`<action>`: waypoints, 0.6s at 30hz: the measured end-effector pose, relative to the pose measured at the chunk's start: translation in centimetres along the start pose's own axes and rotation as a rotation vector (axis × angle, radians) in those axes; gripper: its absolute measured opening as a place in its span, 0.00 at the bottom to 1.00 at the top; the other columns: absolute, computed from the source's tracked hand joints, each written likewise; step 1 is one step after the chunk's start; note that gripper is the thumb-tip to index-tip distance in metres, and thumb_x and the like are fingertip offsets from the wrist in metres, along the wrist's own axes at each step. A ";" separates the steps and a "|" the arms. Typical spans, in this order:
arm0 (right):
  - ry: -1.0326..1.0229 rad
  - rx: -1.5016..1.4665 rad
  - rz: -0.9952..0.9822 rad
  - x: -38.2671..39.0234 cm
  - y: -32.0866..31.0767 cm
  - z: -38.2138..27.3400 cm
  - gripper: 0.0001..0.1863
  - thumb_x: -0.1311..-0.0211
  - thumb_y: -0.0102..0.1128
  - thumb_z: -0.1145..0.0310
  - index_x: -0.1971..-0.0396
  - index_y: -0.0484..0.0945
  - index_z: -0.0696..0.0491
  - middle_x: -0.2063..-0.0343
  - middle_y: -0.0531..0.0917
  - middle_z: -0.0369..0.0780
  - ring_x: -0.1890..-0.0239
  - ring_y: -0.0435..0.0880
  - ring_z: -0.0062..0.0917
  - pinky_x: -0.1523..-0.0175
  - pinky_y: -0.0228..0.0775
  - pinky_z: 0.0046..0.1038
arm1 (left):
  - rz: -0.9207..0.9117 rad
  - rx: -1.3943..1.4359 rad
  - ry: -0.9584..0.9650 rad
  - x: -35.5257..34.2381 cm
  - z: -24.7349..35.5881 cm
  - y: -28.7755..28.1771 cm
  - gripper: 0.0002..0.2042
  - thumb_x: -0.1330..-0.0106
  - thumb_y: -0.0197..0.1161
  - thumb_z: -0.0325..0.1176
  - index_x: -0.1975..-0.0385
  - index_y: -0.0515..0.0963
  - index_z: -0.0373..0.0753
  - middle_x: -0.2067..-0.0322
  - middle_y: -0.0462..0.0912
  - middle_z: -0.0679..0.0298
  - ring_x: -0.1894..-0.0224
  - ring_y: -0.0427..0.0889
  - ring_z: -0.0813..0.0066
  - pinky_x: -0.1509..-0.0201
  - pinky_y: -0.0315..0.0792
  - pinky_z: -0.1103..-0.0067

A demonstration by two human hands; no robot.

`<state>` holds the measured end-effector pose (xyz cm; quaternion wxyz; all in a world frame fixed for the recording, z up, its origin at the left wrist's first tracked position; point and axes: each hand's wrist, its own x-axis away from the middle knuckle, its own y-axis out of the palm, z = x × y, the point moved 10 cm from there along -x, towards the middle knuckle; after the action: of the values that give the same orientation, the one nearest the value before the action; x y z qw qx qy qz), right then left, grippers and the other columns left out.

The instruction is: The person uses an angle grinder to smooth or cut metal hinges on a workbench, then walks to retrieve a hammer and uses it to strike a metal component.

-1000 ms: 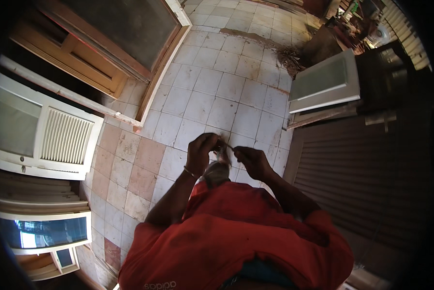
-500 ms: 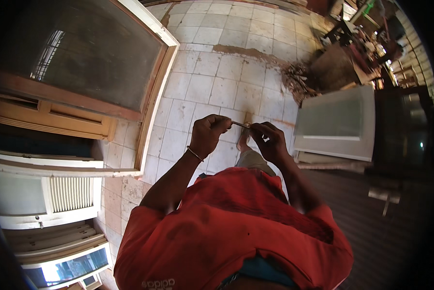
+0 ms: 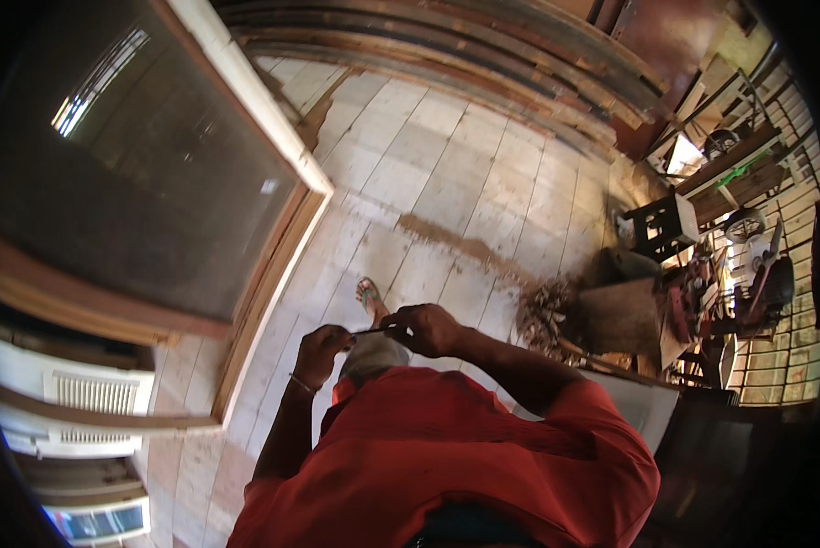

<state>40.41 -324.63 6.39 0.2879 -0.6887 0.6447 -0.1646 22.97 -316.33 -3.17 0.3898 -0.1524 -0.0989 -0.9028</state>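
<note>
Pinching a thin rod between them, left hand and right hand each close on one end above the tiled floor.

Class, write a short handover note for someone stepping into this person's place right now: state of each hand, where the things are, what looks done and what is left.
Left hand: closed, pinching one end of a thin dark rod.
Right hand: closed over the rod's other end.
The rod is held level at chest height, above the tiled floor; a sandalled foot shows just beyond it.
A large framed mesh panel lies to the left; a pile of wood scraps lies to the right.
Done: rod is gripped in both hands.
Left: too small to tell what is being done to it.
</note>
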 end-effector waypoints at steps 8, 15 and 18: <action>0.165 0.064 0.149 -18.8 -15.5 17.2 0.09 0.37 0.60 0.70 0.60 0.83 0.55 0.65 0.85 0.47 0.63 0.85 0.42 0.59 0.78 0.36 | -0.203 -0.386 0.147 -30.9 16.9 1.9 0.14 0.30 0.60 0.39 0.62 0.80 0.31 0.68 0.85 0.55 0.63 0.83 0.69 0.57 0.74 0.73; 0.302 -0.042 0.332 -32.3 -31.2 28.9 0.08 0.36 0.61 0.70 0.61 0.83 0.57 0.69 0.85 0.48 0.69 0.86 0.39 0.63 0.77 0.34 | -0.445 -0.608 0.298 -55.6 27.3 5.2 0.14 0.30 0.59 0.40 0.61 0.79 0.32 0.66 0.84 0.54 0.62 0.83 0.65 0.56 0.74 0.71; 0.249 -0.059 0.294 -40.7 -36.9 35.5 0.09 0.34 0.58 0.68 0.62 0.83 0.58 0.71 0.85 0.47 0.69 0.86 0.36 0.63 0.76 0.32 | -0.372 -0.508 0.255 -66.1 28.7 3.7 0.14 0.29 0.59 0.39 0.61 0.79 0.32 0.65 0.84 0.57 0.61 0.83 0.70 0.54 0.75 0.73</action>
<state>86.27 -277.92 7.02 0.2062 -0.5695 0.7737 -0.1857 74.32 -265.80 0.56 0.1771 -0.1100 0.1525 -0.9661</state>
